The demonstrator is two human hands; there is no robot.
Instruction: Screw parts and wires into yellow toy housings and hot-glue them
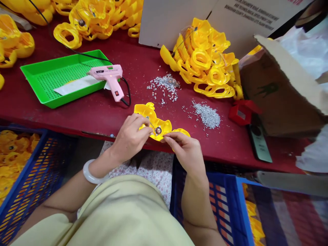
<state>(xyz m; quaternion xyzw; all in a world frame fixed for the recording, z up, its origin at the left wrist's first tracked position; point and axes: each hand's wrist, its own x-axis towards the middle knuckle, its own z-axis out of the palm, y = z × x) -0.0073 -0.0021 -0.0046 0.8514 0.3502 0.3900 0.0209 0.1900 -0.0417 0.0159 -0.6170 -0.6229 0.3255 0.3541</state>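
Presently at yellow shell (166, 126), left hand (132, 134) over interior, right hand (189, 150) at rim, fingertips pinched together, anything between unclear.

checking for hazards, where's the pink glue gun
The pink glue gun lies left of centre in the head view, at the right end of the green tray.

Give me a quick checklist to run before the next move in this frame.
1. Both hands at the yellow shell: ok; left hand and right hand have fingertips at the yellow shell.
2. Round metal part inside shell: ok.
3. That part secured: cannot tell.
4. Pink glue gun out of hand: ok, at the green tray's right end.
5. Silvery pins contained: not ok, loose on the red table.
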